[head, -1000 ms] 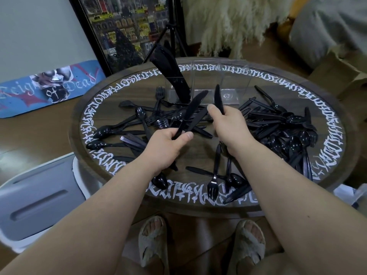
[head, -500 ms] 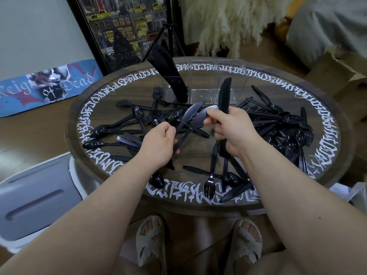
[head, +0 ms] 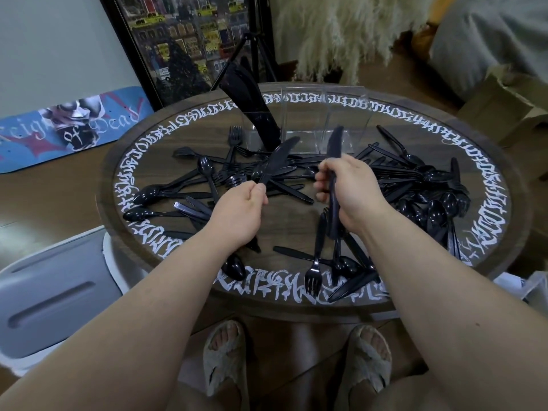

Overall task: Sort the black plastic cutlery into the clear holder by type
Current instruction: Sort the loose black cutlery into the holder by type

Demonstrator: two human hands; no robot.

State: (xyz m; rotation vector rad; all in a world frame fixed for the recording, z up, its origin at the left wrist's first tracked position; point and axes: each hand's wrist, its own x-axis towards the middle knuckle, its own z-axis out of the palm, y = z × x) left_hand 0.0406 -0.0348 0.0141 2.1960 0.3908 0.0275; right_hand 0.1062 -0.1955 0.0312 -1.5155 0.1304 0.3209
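Observation:
My left hand (head: pixel 237 212) grips a black plastic knife (head: pixel 277 158) by its handle, blade pointing up and away. Another black knife (head: pixel 334 161) is held upright in my right hand (head: pixel 348 191), its blade tip near the clear holder (head: pixel 341 114). The holder stands at the far side of the round table (head: pixel 504 203). Its left compartment holds a bundle of black knives (head: pixel 252 108); the other compartments look empty. Loose black forks, spoons and knives lie scattered on the table, with a spoon pile (head: pixel 430 203) at the right.
A fork (head: pixel 314 268) and more cutlery lie near the table's front edge. A white bin (head: pixel 44 292) sits at the lower left. A skateboard deck (head: pixel 68 126), a framed picture, tripod legs and cardboard boxes (head: pixel 504 108) surround the table. My slippered feet are below.
My hands moved apart. The right hand turned its knife upright and drew it right; the left hand kept its knife and shifted slightly left.

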